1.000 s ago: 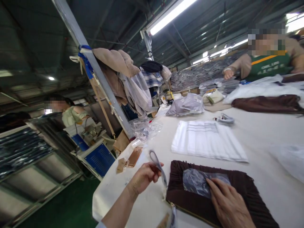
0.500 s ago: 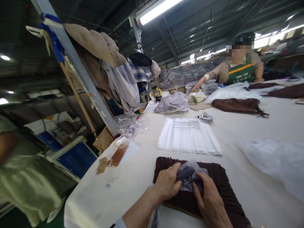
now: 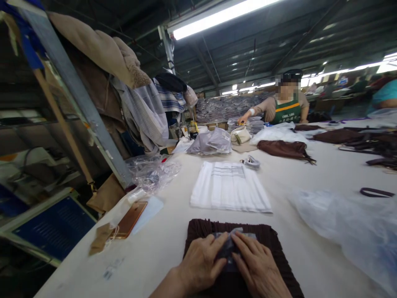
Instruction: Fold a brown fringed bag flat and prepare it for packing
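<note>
A dark brown piece with pleated or gathered edges lies on the table right in front of me. On top of it is a small bundle of greyish clear plastic; what it contains is hard to make out. My left hand rests on the bundle's left side, fingers stretched forward and thumb apart. From the right, my right hand presses on the same plastic with its fingers extended. Both hands hide much of the bundle. Just beyond lies a folded white cloth with grey stripes.
To the left lie a phone, a brown tag and crumpled clear plastic. White plastic spreads at right. Farther back are a brown pouch, a grey strap coil and a person in a green apron.
My fingers have gone from pinching up the raised grey plastic to lying flatter over it, and the bundle is lower. The view has shifted right.
</note>
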The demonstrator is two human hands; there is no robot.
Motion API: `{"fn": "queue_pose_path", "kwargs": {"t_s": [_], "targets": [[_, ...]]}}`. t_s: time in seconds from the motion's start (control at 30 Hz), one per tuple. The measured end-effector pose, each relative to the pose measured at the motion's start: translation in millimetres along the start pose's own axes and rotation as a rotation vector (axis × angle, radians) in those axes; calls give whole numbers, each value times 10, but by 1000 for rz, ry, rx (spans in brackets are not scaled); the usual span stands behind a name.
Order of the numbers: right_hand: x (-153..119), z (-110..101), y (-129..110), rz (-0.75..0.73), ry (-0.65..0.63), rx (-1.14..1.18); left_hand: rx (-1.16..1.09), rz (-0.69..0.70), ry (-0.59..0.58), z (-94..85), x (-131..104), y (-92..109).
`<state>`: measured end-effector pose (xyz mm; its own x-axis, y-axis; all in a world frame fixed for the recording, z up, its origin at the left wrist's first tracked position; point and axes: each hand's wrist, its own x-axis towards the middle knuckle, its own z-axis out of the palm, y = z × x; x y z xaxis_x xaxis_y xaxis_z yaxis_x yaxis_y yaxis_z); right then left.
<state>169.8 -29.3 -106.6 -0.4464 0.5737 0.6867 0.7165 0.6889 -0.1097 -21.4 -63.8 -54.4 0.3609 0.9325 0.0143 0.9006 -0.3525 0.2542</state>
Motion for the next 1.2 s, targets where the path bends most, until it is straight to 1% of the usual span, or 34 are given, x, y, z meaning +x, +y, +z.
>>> {"fn": "queue_pose_path", "kwargs": {"t_s": [0.03,0.1,0.13,0.2,0.27,0.3,0.37,0.47,0.63,0.7,0.83,1.03,1.1,1.2], "targets": [[69,-29,73,50,-23,16,-25,-9,28,-31,28,-42],[262,-52,271,153,-86,3,-63,-57,127,-101,135,-177],[376,-33,390,187,-139,-23,-60,-82,168,-132,216,-269],[608,71,637,194,-290,-76,-5,-115,193,-172,424,-482],[803,242,854,156,-430,-102,68,-125,147,-173,661,-703],[876,338,941,135,-468,-105,91,-123,116,-159,777,-804],[968,515,1069,91,-503,-96,107,-107,68,-113,978,-970],[1008,685,1193,31,-547,-73,128,-96,12,-44,1191,-1111],[1107,761,1378,-51,-607,42,158,-77,-3,-45,1457,-1145],[1179,781,1436,-32,-609,83,168,-74,-6,-59,1573,-1138],[1264,846,1499,48,-585,71,193,-78,-8,-30,1760,-1126],[1291,992,1557,98,-485,10,236,-95,34,46,1866,-1053],[1307,1005,1561,79,-434,-35,255,-104,63,47,1898,-1010],[1324,937,1531,-1,-349,-101,298,-113,93,28,1943,-995]]}}
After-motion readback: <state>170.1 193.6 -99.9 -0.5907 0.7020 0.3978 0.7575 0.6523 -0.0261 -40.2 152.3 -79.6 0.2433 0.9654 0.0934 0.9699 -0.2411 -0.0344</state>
